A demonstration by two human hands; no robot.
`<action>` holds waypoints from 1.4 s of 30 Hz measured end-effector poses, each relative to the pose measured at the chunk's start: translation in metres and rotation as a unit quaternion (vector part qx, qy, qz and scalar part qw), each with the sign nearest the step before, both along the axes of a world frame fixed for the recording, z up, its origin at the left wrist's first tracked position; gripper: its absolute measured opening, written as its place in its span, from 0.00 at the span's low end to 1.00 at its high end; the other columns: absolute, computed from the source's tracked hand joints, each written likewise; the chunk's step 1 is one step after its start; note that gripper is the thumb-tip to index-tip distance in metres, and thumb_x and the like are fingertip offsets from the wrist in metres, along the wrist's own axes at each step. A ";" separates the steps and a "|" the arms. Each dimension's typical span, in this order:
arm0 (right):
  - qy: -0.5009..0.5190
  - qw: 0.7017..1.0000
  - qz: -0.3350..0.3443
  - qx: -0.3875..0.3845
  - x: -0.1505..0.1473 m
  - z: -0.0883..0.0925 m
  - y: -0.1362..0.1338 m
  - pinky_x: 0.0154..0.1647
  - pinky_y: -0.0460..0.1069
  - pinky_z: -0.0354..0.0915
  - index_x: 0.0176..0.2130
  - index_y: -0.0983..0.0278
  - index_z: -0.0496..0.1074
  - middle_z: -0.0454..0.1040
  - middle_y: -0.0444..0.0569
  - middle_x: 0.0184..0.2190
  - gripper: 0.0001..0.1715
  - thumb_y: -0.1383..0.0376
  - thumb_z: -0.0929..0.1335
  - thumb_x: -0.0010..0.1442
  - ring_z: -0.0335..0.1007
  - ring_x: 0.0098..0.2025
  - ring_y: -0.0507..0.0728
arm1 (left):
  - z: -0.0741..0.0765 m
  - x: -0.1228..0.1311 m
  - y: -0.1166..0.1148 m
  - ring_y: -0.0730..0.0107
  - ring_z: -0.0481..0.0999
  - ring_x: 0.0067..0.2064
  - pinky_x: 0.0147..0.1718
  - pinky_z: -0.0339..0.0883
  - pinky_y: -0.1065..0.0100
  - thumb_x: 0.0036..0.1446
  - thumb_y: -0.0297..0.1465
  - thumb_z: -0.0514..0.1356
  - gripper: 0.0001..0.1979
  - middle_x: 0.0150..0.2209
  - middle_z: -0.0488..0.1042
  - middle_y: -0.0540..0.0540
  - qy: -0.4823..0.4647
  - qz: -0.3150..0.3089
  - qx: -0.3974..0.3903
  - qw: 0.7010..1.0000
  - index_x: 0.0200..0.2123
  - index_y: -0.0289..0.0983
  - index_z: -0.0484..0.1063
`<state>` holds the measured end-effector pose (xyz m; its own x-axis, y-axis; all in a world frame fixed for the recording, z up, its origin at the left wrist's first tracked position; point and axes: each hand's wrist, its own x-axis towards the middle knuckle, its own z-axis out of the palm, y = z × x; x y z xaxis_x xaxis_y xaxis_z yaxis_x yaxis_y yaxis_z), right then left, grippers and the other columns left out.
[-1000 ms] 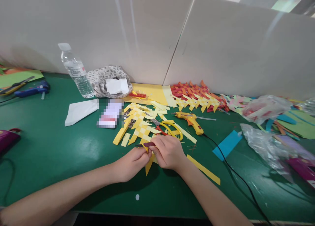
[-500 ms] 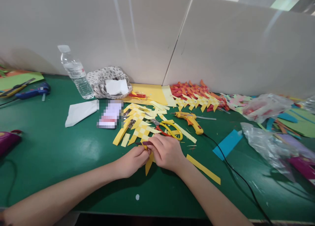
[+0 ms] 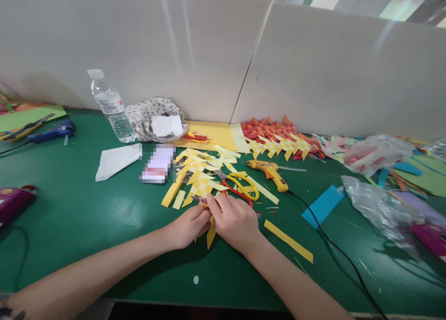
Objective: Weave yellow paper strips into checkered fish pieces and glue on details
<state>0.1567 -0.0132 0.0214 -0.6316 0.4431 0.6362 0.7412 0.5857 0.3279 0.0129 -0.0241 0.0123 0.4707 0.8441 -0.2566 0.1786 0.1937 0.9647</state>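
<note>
My right hand (image 3: 237,220) is closed around a slim craft knife (image 3: 203,200), whose blade points left and whose far end shows past my knuckles. Pinched in my left hand (image 3: 188,226) is a yellow paper piece (image 3: 211,234), its pointed strip hanging below the fingers. The two hands meet, so the spot where blade and paper come together is mostly hidden. Just beyond them lie woven yellow checkered paper pieces (image 3: 200,187) and scissors (image 3: 244,185) with yellow and red handles.
A yellow glue gun (image 3: 270,170) trails a black cord at right, near a yellow strip (image 3: 289,241) and blue paper (image 3: 322,205). Behind are orange and yellow woven fish (image 3: 278,136). A water bottle (image 3: 113,108), patterned pouch (image 3: 156,108) and phone (image 3: 158,164) stand left.
My right hand has turned slightly, and the knife's rear end now shows to its right. A thin yellow sliver shows beside the right forearm. The whole view has shifted a little.
</note>
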 end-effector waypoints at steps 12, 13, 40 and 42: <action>0.044 0.996 -0.030 -0.072 0.014 -0.002 0.020 0.24 0.47 0.47 0.41 0.64 0.73 0.68 0.44 0.22 0.13 0.67 0.60 0.61 0.63 0.23 0.50 | 0.011 -0.014 0.013 0.80 0.46 0.18 0.16 0.41 0.74 0.57 0.36 0.47 0.10 0.17 0.50 0.59 -0.068 0.007 -0.060 0.996 0.25 0.39 0.51; 0.045 0.996 -0.032 -0.073 0.015 -0.002 0.020 0.23 0.47 0.47 0.41 0.64 0.73 0.68 0.44 0.21 0.13 0.67 0.61 0.61 0.63 0.23 0.50 | 0.012 -0.015 0.014 0.80 0.46 0.18 0.16 0.41 0.74 0.57 0.36 0.47 0.11 0.17 0.49 0.59 -0.069 0.005 -0.060 0.996 0.25 0.39 0.51; 0.065 0.993 -0.042 -0.088 0.013 -0.005 0.018 0.23 0.47 0.47 0.42 0.64 0.73 0.69 0.44 0.21 0.14 0.67 0.61 0.61 0.63 0.23 0.49 | 0.017 -0.032 0.027 0.80 0.38 0.18 0.14 0.33 0.75 0.61 0.40 0.47 0.14 0.17 0.44 0.58 -0.115 -0.100 -0.139 0.979 0.26 0.39 0.50; 0.064 0.994 -0.043 -0.084 0.013 -0.003 0.018 0.23 0.48 0.48 0.42 0.64 0.73 0.68 0.44 0.21 0.14 0.67 0.61 0.61 0.63 0.23 0.49 | 0.018 -0.034 0.028 0.80 0.38 0.18 0.14 0.32 0.75 0.61 0.40 0.47 0.15 0.18 0.44 0.58 -0.117 -0.104 -0.141 0.978 0.26 0.39 0.49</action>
<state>0.1701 0.0047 0.0183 -0.5060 0.5982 0.6214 0.8200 0.5570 0.1315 -0.0211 0.0041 0.0306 0.6989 0.6347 -0.3296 0.0233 0.4405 0.8975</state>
